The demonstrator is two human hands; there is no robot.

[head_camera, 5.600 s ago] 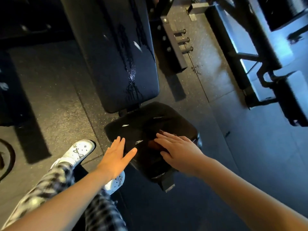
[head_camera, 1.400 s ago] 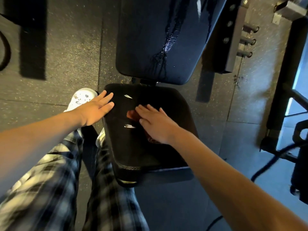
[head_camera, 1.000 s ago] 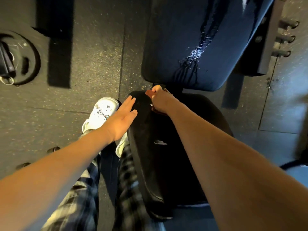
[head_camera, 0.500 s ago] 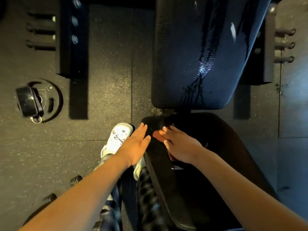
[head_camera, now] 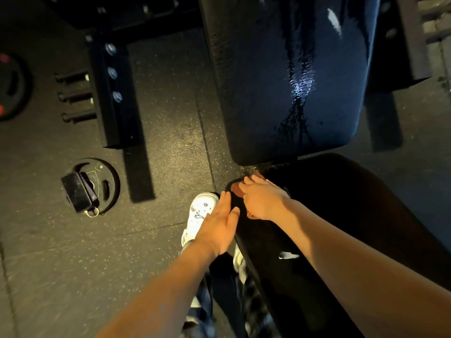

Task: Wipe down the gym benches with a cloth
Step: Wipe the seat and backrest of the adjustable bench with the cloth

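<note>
A black gym bench fills the right half of the view. Its seat pad (head_camera: 341,228) lies under my arms and its back pad (head_camera: 280,81) rises beyond, streaked with wet runs. My right hand (head_camera: 263,201) presses flat on a small reddish-brown cloth (head_camera: 235,189) at the far left corner of the seat pad; only the cloth's edges peek out from under the fingers. My left hand (head_camera: 219,228) rests open with straight fingers against the seat pad's left edge.
A black weight plate (head_camera: 107,181) lies on the rubber floor at left with a dark boxy object (head_camera: 78,191) on it. Behind it stands a rack post (head_camera: 114,93) with three pegs. My white shoe (head_camera: 200,213) is beside the bench.
My right hand has slid the cloth toward the seat pad's far left corner. The view has shifted left, and the left hand stays at the pad's edge.
</note>
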